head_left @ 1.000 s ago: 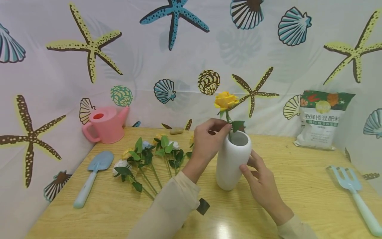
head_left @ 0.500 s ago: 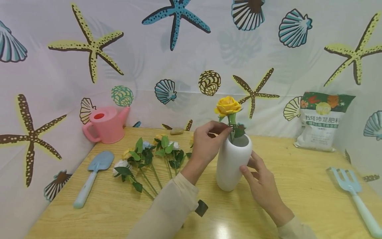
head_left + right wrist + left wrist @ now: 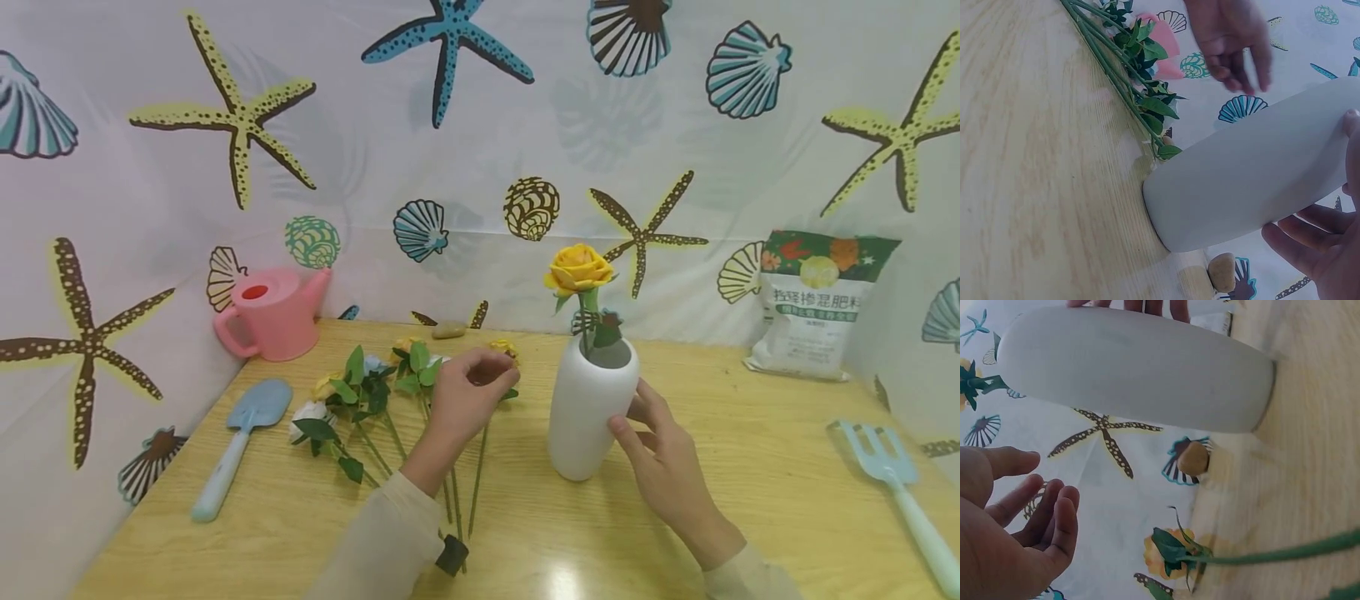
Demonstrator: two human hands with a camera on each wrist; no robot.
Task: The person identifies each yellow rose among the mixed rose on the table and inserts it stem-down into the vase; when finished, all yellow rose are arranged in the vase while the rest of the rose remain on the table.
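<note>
A white vase [image 3: 588, 425] stands upright on the wooden table, with one yellow rose [image 3: 577, 271] poking out of its mouth and leaning on the rim. My right hand [image 3: 667, 471] holds the vase from its right side, thumb in front and fingers round the back. Left of the vase my left hand [image 3: 467, 400] hovers above the loose flower stems, holding nothing. Its fingers are loosely bent in the left wrist view, apart from the vase [image 3: 1135, 369]. Beneath and beside it lie several artificial flowers, among them a white rose [image 3: 309, 421] and another yellow rose [image 3: 504, 347].
A pink watering can [image 3: 273, 321] sits at the back left, with a blue trowel [image 3: 247, 425] in front of it. At right are a fertilizer bag [image 3: 806, 321] and a garden fork [image 3: 888, 475]. A brown stone [image 3: 448, 331] lies near the patterned backdrop.
My left hand has let go of the yellow rose's stem and moved left and down over the loose flowers. The rose now stays in the vase by itself. The right hand keeps its hold.
</note>
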